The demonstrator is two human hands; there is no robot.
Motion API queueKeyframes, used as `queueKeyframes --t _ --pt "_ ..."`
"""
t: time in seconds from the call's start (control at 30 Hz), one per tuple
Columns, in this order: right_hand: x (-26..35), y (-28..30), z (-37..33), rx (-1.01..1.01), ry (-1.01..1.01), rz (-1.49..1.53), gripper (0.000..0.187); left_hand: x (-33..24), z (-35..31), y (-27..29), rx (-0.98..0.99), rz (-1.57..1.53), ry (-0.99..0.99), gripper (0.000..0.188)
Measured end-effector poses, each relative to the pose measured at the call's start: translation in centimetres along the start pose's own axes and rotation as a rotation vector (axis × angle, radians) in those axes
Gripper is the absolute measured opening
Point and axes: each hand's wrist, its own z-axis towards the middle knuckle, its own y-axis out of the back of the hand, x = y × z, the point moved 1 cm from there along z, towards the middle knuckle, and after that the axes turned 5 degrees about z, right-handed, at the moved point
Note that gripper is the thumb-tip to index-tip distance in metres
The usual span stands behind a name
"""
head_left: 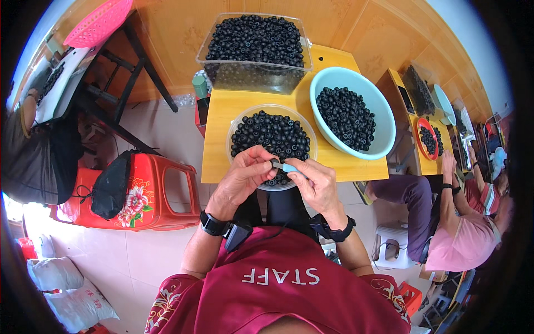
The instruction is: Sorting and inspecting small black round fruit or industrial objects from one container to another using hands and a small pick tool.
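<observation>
Above the near edge of a yellow table, both my hands meet over a clear round bowl of small black ring-shaped parts. Between its thumb and fingers, my left hand pinches one black ring-shaped part. My right hand is closed on a small trimming knife with a light blue handle, its short blade against that part. The fingers hide some of the part. Behind the bowl stands a clear rectangular bin heaped with similar parts. A pale blue basin of them sits to the right.
To my left is a red plastic stool with a black bag on it. A green-capped bottle and a dark phone stand beside the table. At right, a person in pink works at another table, near a red bowl.
</observation>
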Motion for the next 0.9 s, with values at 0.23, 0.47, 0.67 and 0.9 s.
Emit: queueKeyframes --t 0.23,0.47,0.67,0.9 --pt "-3.5 0.4 0.1 -0.152 -0.162 0.040 0.021 -0.2 -0.8 -1.2 0.073 0.002 0.002 0.010" --pt "-0.2 -0.2 0.2 -0.031 -0.263 0.455 0.026 0.1 -0.3 -0.9 -0.002 0.043 0.001 0.013" --pt "0.4 -1.4 0.2 -0.028 -0.419 0.863 0.008 0.1 -0.5 -1.6 -0.080 0.261 0.020 0.015" --pt "1.1 -1.2 0.2 0.004 -0.537 0.937 0.006 0.8 -0.8 0.0 0.016 0.077 0.077 0.015"
